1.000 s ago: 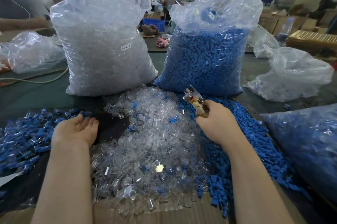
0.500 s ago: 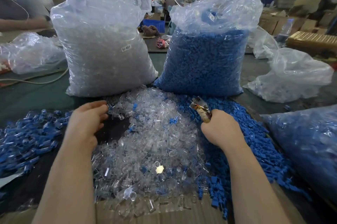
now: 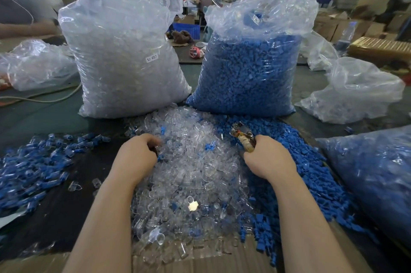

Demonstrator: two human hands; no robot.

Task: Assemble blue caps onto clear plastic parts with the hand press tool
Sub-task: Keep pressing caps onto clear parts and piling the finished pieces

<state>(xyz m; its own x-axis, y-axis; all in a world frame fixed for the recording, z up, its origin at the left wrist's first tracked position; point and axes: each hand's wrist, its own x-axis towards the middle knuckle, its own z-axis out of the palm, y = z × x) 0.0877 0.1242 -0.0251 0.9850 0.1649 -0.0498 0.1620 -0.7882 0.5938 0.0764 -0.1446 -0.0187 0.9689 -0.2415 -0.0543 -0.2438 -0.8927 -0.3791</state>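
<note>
A single head-worn, wide-angle view was given, aimed forward and down from close above the table (image 3: 40,117). Both forearms were seen entering from 6 o'clock, and the workshop background was taken in toward 12 o'clock.

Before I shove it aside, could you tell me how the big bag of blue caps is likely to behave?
The bag of blue caps is packed full, so it is probably heavy and slow to slide. Its thin, crinkled film looks floppy and may stretch or tear if pulled by the top. It stands tall with a loose open neck, so a high push might tip it and spill caps.
</note>
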